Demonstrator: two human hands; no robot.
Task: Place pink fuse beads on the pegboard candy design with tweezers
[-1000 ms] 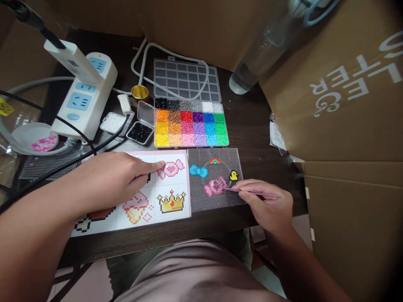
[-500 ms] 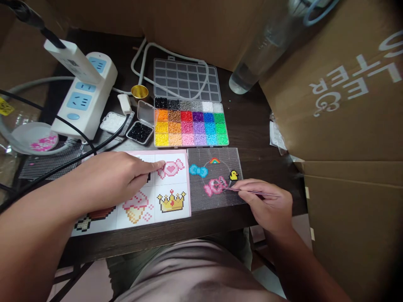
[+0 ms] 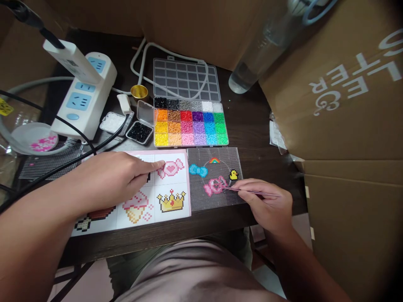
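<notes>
My left hand (image 3: 116, 176) points with its index finger stretched out, the tip touching the pink candy picture (image 3: 171, 167) on the printed pattern sheet (image 3: 171, 226); it holds nothing, and the other fingers are curled. Between the thumb and fingers of my right hand (image 3: 267, 203) are thin tweezers (image 3: 252, 191). Their tips are at the right side of a pink bead candy (image 3: 214, 186) on the clear pegboard (image 3: 226, 201); whether a bead is in them is too small to tell. A blue bead bow (image 3: 198, 170), a rainbow (image 3: 214, 160) and a yellow duck (image 3: 233, 175) lie on the board too.
Behind the sheet is an open bead box (image 3: 191, 146) sorted by colour. Small boxes of white beads (image 3: 113, 122) and black beads (image 3: 140, 131) stand left of it. A power strip (image 3: 97, 90), cables and a round dish (image 3: 19, 138) are at left, a clear bottle (image 3: 252, 63) behind, cardboard (image 3: 346, 126) at right.
</notes>
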